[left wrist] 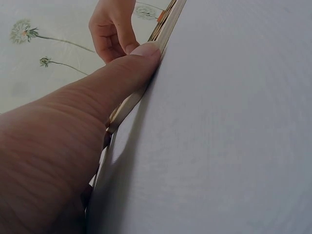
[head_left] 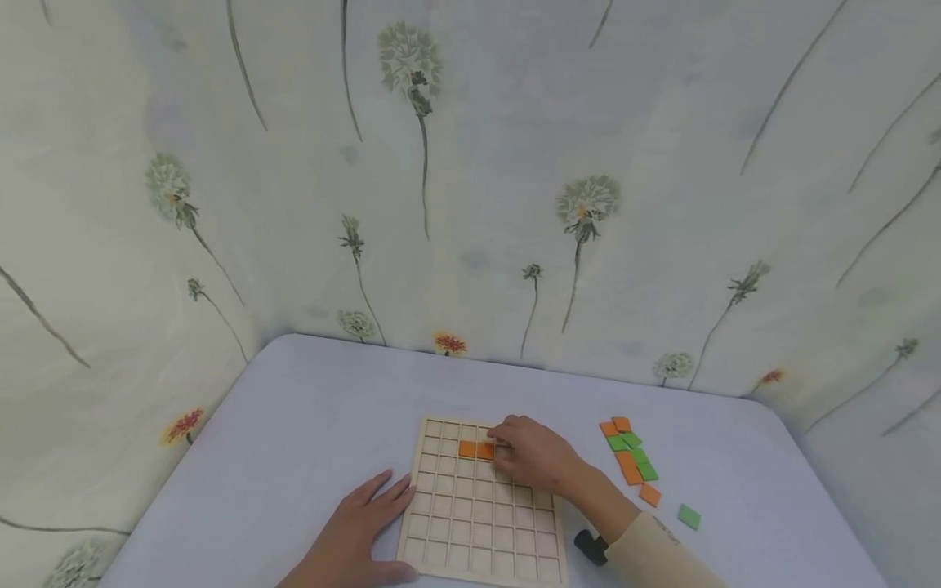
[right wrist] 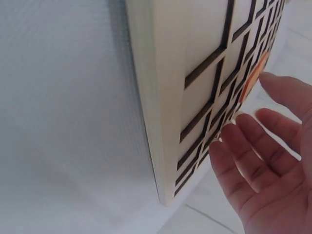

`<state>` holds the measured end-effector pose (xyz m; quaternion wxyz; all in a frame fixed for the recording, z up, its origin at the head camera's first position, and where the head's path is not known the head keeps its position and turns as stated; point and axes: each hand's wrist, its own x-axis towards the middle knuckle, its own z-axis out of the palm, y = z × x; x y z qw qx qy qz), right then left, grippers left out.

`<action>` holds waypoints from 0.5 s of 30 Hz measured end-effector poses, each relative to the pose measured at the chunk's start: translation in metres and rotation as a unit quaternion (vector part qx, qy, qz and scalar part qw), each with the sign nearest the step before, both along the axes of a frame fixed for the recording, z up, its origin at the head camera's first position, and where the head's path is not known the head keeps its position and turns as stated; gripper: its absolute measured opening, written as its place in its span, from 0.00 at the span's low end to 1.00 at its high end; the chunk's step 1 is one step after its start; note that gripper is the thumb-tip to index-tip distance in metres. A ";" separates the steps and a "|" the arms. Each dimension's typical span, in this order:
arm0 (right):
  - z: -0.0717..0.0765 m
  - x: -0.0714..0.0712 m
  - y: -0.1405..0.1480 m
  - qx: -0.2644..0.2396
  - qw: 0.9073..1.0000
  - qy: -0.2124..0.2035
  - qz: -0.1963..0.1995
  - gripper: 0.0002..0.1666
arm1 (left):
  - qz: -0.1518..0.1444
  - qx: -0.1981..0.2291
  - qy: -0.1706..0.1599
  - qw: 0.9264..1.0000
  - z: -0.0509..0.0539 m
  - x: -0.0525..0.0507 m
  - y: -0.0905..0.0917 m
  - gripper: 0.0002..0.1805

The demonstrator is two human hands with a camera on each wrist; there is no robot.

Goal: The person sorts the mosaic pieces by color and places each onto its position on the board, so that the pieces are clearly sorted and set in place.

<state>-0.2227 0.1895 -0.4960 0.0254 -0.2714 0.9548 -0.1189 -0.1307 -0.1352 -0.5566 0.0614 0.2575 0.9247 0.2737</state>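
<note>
A wooden grid board [head_left: 482,513] lies on the table, with two orange tiles [head_left: 476,450] side by side in its upper rows. My right hand [head_left: 540,459] is over the board just right of them. In the right wrist view the thumb tip of my right hand [right wrist: 273,165] meets the edge of an orange tile [right wrist: 254,78]; the other fingers are loosely bent and apart from the thumb, gripping nothing visible. My left hand [head_left: 356,527] rests spread along the board's left side. The left wrist view shows the left thumb [left wrist: 122,75] against the board's edge [left wrist: 170,24].
Several loose orange tiles [head_left: 629,468] and green tiles [head_left: 638,456] lie right of the board, with one green tile [head_left: 689,516] apart from them. A black object [head_left: 590,547] sits beside the right forearm. Behind the table [head_left: 331,392] hangs a flower-patterned cloth [head_left: 478,180].
</note>
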 end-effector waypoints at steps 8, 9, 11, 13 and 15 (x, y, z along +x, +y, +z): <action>0.012 0.004 0.012 -0.013 0.999 -0.027 -0.016 0.25 | -0.006 0.007 0.015 1.000 0.001 -0.001 0.001 0.61; 0.014 0.005 0.014 -0.014 0.999 -0.028 -0.014 0.26 | -0.005 0.004 0.013 1.000 0.001 -0.001 0.001 0.61; 0.018 0.007 0.017 -0.017 0.999 -0.030 -0.016 0.27 | -0.005 -0.002 0.011 1.000 0.002 -0.001 0.001 0.61; 0.023 0.009 0.021 -0.021 0.999 -0.029 -0.021 0.28 | -0.004 -0.005 0.005 1.000 0.003 -0.001 0.002 0.61; 0.029 0.011 0.025 -0.023 0.999 -0.022 -0.029 0.28 | -0.005 -0.002 0.001 1.000 0.004 0.000 0.002 0.61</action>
